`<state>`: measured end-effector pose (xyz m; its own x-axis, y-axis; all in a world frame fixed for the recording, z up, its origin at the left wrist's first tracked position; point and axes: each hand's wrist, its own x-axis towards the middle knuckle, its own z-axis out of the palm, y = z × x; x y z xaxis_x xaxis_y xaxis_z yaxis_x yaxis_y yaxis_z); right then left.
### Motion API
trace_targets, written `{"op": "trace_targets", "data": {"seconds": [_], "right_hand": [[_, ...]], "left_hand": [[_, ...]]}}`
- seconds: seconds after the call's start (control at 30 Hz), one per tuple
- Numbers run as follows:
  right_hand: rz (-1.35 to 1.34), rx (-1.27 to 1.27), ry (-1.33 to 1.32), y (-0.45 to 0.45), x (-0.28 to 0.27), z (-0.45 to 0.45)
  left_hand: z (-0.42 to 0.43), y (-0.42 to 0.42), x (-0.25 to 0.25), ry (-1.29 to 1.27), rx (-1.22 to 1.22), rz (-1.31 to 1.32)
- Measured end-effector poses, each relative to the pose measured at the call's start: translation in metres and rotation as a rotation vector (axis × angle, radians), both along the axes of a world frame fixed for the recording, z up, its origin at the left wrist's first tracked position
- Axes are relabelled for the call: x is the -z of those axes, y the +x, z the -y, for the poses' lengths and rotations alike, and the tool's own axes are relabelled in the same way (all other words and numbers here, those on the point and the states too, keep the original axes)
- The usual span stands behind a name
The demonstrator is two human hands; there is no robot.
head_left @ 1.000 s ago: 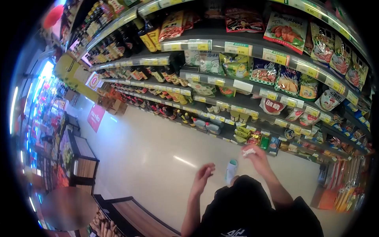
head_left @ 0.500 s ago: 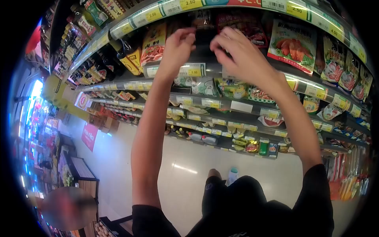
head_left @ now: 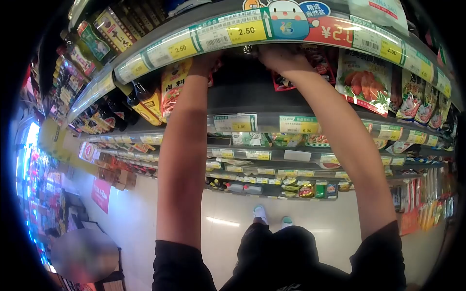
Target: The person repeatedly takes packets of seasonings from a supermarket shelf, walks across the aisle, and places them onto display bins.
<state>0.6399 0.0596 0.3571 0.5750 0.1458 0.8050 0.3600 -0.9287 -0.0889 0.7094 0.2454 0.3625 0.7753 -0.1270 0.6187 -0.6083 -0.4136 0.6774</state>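
Both forearms reach up into a shelf bay, under a shelf edge with price labels (head_left: 213, 39). My left hand (head_left: 206, 63) is in shadow beside a red and yellow seasoning packet (head_left: 175, 85); its fingers are hidden. Close to a red packet (head_left: 315, 68), my right hand (head_left: 281, 58) reaches under the same edge, its fingertips hidden too. A small shiny packet (head_left: 247, 50) shows partly between the hands. Farther right stands a large packet with a meat picture (head_left: 365, 80). What either hand touches cannot be made out.
Dark sauce bottles (head_left: 145, 103) stand left of the packets. Lower shelves hold bags and jars, with a green package (head_left: 320, 189) near the bottom. A white salt bag (head_left: 381, 14) sits above. Cardboard boxes (head_left: 116, 177) and a pink floor sign (head_left: 100, 195) are at left.
From low over the floor, both hands have risen to the shelf and gone in under the labelled edge. The view has moved closer to the shelves. A second foot now shows below.
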Motion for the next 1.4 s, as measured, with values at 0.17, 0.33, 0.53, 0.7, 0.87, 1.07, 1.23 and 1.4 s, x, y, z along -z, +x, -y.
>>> {"op": "trace_targets", "data": {"seconds": [0.17,0.33,0.53,0.7,0.87,1.07,1.23,1.4], "right_hand": [[0.042,-0.035,-0.045,0.01,0.004,0.002],[-0.274,0.068,-0.112,0.011,-0.001,0.0],[-0.106,-0.016,-0.151,0.018,0.001,0.009],[-0.453,-0.214,0.148,-0.025,-0.032,0.011],[-0.276,-0.282,0.337,-0.068,-0.012,0.01],[-0.402,-0.562,0.687,-0.242,0.049,0.02],[-1.051,-0.662,1.202,-0.365,0.215,0.031],[-1.211,-0.701,0.974,-0.415,0.283,0.038]], "left_hand": [[-0.004,-0.001,-0.007,-0.001,0.034,0.038],[-0.013,-0.012,-0.009,-0.006,0.064,0.028],[-0.008,-0.015,-0.011,0.124,-0.019,0.137],[-0.004,-0.024,-0.01,-0.491,0.373,-0.319],[0.004,-0.112,-0.025,-0.617,0.266,-0.556],[0.021,-0.292,0.042,-0.459,0.047,-0.558],[0.034,-0.45,0.187,-0.637,0.102,-0.739],[0.053,-0.544,0.279,-0.846,-0.193,-0.798]]}}
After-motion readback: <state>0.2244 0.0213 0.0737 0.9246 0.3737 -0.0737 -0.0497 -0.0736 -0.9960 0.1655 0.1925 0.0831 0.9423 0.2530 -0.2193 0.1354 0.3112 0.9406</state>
